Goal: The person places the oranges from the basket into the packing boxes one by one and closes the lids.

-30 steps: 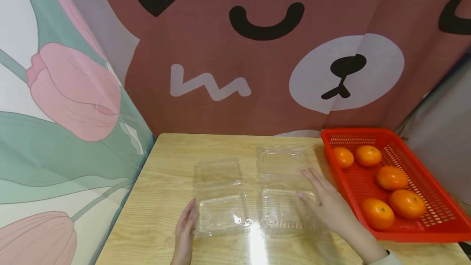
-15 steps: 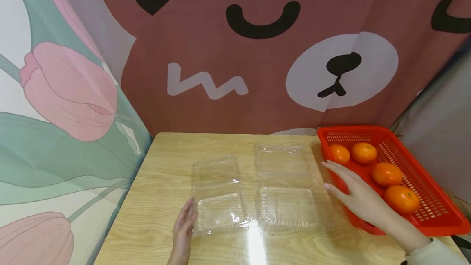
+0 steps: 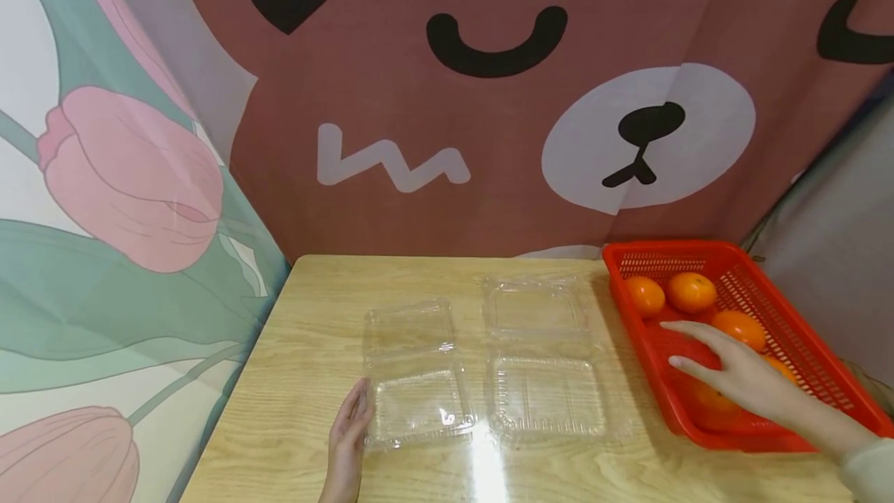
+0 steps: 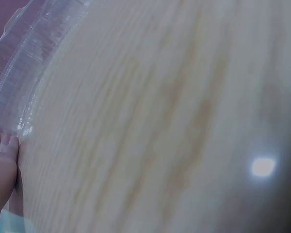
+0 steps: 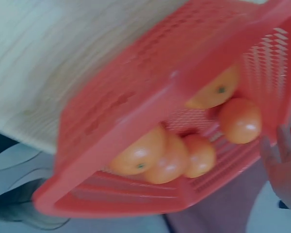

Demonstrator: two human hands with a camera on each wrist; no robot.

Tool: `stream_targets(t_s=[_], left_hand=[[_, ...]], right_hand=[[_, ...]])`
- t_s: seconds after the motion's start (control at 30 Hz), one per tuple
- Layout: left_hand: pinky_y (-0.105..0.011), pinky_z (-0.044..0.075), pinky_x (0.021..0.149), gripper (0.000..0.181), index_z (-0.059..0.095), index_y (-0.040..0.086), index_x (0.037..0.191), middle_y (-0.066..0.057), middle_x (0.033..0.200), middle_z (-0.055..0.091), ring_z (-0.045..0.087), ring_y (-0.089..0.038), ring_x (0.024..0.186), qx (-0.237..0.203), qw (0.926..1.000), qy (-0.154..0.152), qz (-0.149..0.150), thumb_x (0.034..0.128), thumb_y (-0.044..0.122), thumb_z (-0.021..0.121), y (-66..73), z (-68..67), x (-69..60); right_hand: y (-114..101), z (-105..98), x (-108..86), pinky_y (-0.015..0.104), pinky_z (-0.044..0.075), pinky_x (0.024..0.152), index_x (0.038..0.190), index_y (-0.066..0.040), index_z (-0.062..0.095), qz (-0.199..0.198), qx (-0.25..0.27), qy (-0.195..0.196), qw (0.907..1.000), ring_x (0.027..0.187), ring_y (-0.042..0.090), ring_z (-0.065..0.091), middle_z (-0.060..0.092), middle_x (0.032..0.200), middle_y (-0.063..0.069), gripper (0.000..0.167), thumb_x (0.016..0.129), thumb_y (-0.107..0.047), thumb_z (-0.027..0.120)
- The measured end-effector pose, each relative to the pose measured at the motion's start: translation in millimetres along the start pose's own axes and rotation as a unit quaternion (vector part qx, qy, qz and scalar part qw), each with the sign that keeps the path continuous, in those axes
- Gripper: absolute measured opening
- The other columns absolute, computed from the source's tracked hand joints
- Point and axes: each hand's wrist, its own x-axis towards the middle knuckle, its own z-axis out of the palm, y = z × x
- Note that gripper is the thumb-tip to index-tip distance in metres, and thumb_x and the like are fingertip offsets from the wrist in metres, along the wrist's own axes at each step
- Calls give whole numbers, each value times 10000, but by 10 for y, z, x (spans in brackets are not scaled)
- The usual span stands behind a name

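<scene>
My left hand point(image 3: 348, 429) rests at the left edge of an opened clear plastic clamshell box point(image 3: 419, 406), its fingers fairly straight. In the left wrist view that hand point(image 4: 2, 170) touches the box's clear rim point(image 4: 24, 107). A second opened clamshell box point(image 3: 548, 398) lies to the right on the table. Over the red plastic basket point(image 3: 757, 442) hovers my right hand point(image 3: 747, 379), fingers loosely extended and holding nothing. Beneath and around it are several oranges, one at the back point(image 3: 691, 293); the hand partly covers others. The right wrist view shows the oranges point(image 5: 240, 120) lying inside the basket.
The wooden table point(image 3: 293, 379) bears both boxes, with the basket at its right side. A curtain with a bear print point(image 3: 391, 216) hangs behind the table, and a tulip-print cloth point(image 3: 140, 177) hangs at the left.
My right hand has moved right, from beside the right clamshell box to over the basket. The left hand has stayed at the left box.
</scene>
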Motion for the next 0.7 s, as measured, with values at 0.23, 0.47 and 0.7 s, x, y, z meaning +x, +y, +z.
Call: stream_targets(t_s=[0.23,0.47,0.7], left_hand=[[-379,144,1172,597,166,27,1561,-143,1633,142,102,-304,1496,28,10000,45,-64,1053,197,429,-16,9,0],[-268,198,1148,593,164,28,1562,-144,1633,144,108,-309,1494,75,10000,27,-51,1055,196,422,-21,9,4],[-159,236,1099,596,161,26,1562,-137,1635,139,102,-297,1495,15,10000,5,-17,1056,198,424,-11,4,8]], right_hand=[[264,21,-72,363,434,884,1365,-179,568,-30,-242,-205,9995,1174,368,495,539,1373,142,491,919,-326,711],[445,88,-139,555,508,794,1309,-68,601,60,-280,-420,9987,1058,387,600,582,1304,219,472,919,-310,712],[634,158,-215,381,507,714,1296,-14,604,380,-193,-679,9968,907,209,594,600,1259,271,469,937,-305,687]])
